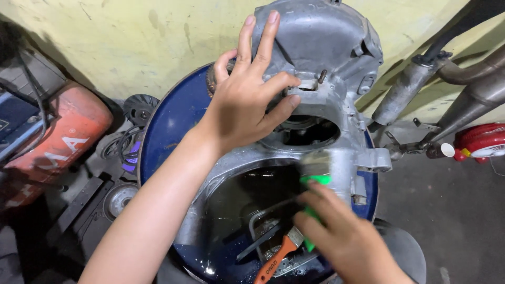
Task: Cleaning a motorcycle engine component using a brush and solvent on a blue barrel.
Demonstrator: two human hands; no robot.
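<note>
1. The left hand [243, 102] lies spread and open, palm down, on the upper part of a large grey cast-metal engine casing [326, 68]. Its fingers are apart and press on the casing; they clamp nothing.
2. The right hand [342, 236] is closed around the handle of a green-handled brush [314, 181]. The brush is blurred, and its bristle end lies against the casing's wall beside the big round opening.
3. The casing rests across a round dark-blue drum [168, 126], which carries it. The casing's upper end leans over the drum's far rim towards the yellowish wall [131, 37].
4. Through the round opening, dark wet liquid shows inside the drum. An orange-handled paintbrush [276, 257] and a bent grey metal bar [260, 218] lie there, near the drum's near rim, just beside the right hand.
5. Left of the drum stands a red metal tank [63, 139]. To the right, grey exhaust pipes [415, 84] lean against the wall, with a red round part [481, 141] on the floor beyond them.
</note>
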